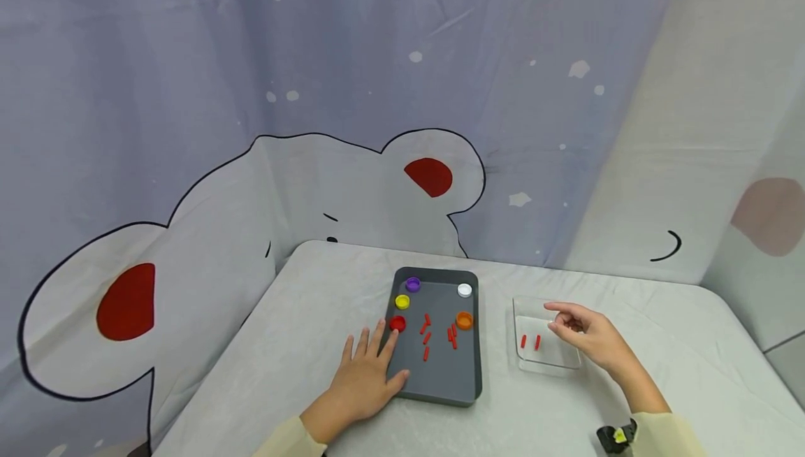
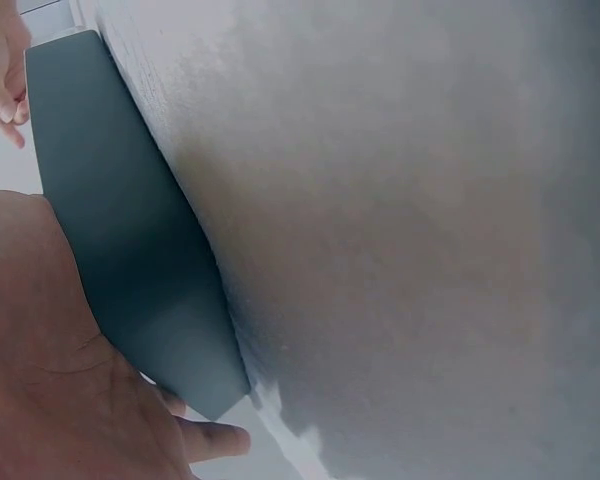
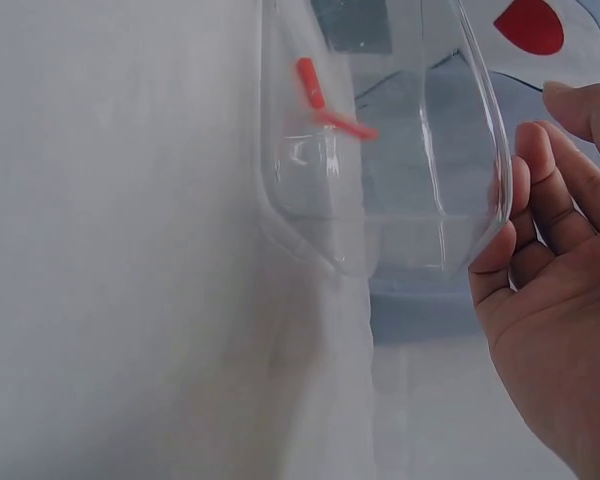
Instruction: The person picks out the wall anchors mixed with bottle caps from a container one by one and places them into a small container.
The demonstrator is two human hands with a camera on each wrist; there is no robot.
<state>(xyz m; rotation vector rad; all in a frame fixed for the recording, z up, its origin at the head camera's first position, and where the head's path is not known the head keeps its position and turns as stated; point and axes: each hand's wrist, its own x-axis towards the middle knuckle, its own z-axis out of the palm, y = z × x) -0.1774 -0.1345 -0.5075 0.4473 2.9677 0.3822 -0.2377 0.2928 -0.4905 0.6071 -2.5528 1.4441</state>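
Observation:
My left hand [image 1: 361, 381] lies with spread fingers along the left edge of a dark grey tray [image 1: 440, 383], touching its rim. On the tray lie several short red sticks [image 1: 426, 353]. The left wrist view shows the outer wall of the tray [image 2: 130, 200] beside the palm. Over the right side of a clear plastic box [image 1: 560, 360] hovers my right hand [image 1: 591, 338], index finger and thumb apart, other fingers loosely bent, holding nothing visible. Two red sticks [image 1: 537, 342] lie in the box, also seen through its wall in the right wrist view.
Small round cups stand on the tray: purple [image 1: 412, 284], yellow [image 1: 402, 302] and red [image 1: 397, 323] at left, white [image 1: 464, 291] and orange [image 1: 464, 321] at right. A white cloth covers the table [image 1: 327, 289]. A printed curtain [image 1: 352, 59] hangs behind it.

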